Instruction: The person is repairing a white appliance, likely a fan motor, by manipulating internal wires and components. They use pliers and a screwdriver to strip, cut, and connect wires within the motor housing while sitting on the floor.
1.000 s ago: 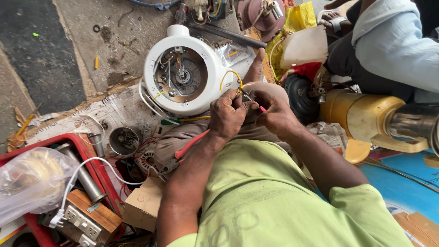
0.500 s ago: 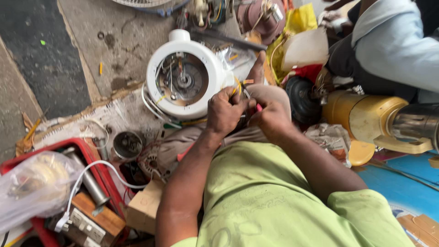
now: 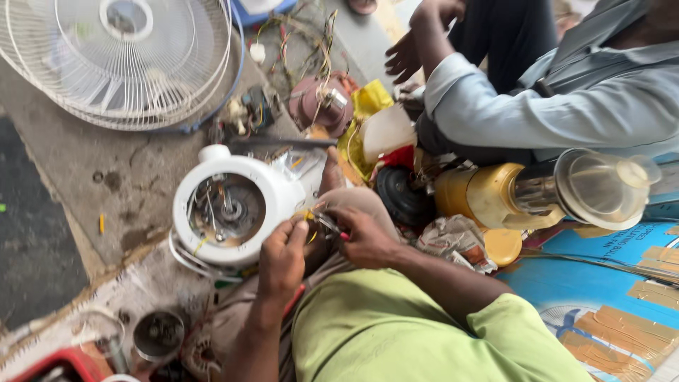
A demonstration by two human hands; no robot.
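Note:
A white round fan motor housing [image 3: 226, 205] lies open on the ground, with coloured wires and metal parts showing inside. My left hand [image 3: 283, 258] pinches a yellow wire [image 3: 308, 215] just right of the housing. My right hand [image 3: 364, 237] grips a small red-handled plier [image 3: 329, 225] whose tip meets that wire. Both hands sit close together over my knee, above my green shirt [image 3: 396, 332].
A white fan grille [image 3: 120, 56] lies at the top left. A yellow blender [image 3: 509, 194] lies on its side to the right, beside another person in a pale blue sleeve [image 3: 537, 106]. A brown motor [image 3: 322, 102], a black disc [image 3: 403, 194], a metal cup [image 3: 159, 332] and a blue board [image 3: 608, 304] surround me.
My view has tilted up and away, so the fan grille and the other person's hand come into sight. My hands stay together on the wire beside the housing.

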